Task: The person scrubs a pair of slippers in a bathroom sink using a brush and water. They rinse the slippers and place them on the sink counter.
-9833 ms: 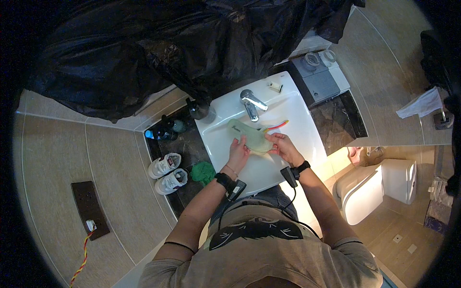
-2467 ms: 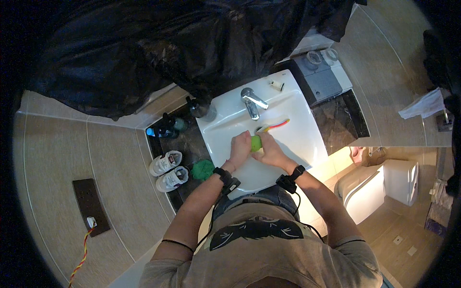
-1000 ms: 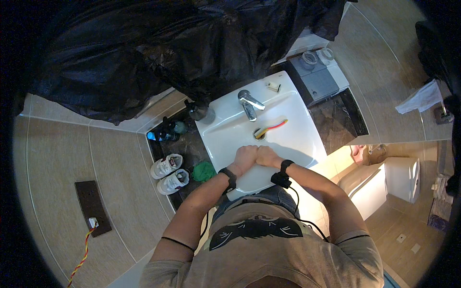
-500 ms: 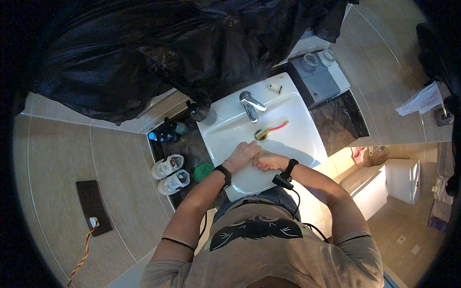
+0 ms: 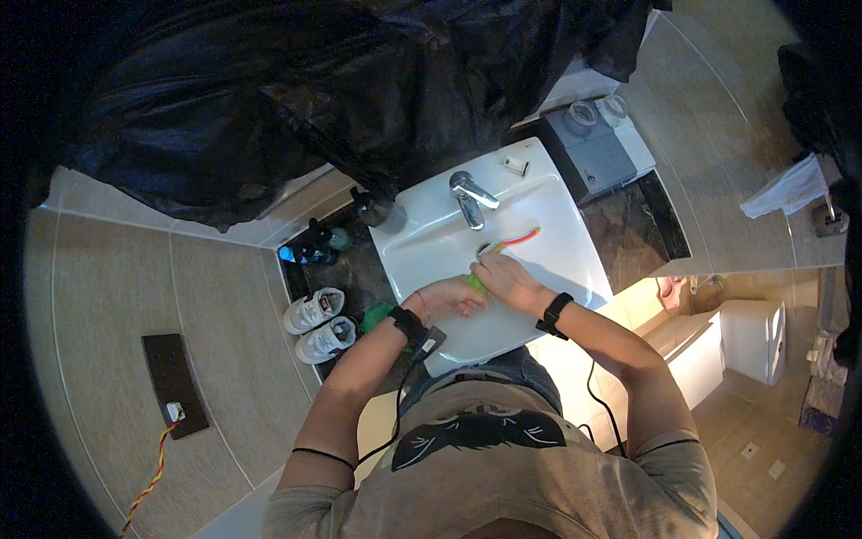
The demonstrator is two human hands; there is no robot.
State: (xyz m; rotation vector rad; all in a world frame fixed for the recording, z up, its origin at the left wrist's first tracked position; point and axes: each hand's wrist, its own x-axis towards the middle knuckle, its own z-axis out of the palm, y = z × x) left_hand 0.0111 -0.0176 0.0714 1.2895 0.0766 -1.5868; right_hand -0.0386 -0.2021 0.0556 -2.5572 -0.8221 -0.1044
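Over the white sink [image 5: 422, 256], my two hands meet around a small bright green thing [image 5: 477, 284], mostly covered by fingers; its kind is unclear. My left hand [image 5: 449, 300] is turned partly palm up, fingers curled against it. From the other side, my right hand [image 5: 509, 282] closes over it, knuckles up. Just beyond the right hand, a slim red and yellow brush-like thing [image 5: 521, 240] lies in the basin by the drain, one end hidden by the hand. The chrome faucet [image 5: 470, 199] stands behind them.
White shoes [image 5: 316, 323] stand on the dark counter at left, beside a green mesh scrubber [image 5: 377, 316] partly behind my left wrist. Dark bottles [image 5: 377, 211] are at the back left. A grey box [image 5: 593, 157] sits at right. A small white item [image 5: 515, 165] rests on the sink's back rim.
My right hand has turned over and moved up on top, while my left hand has rolled palm upward and dropped slightly. A green thing now shows between them.
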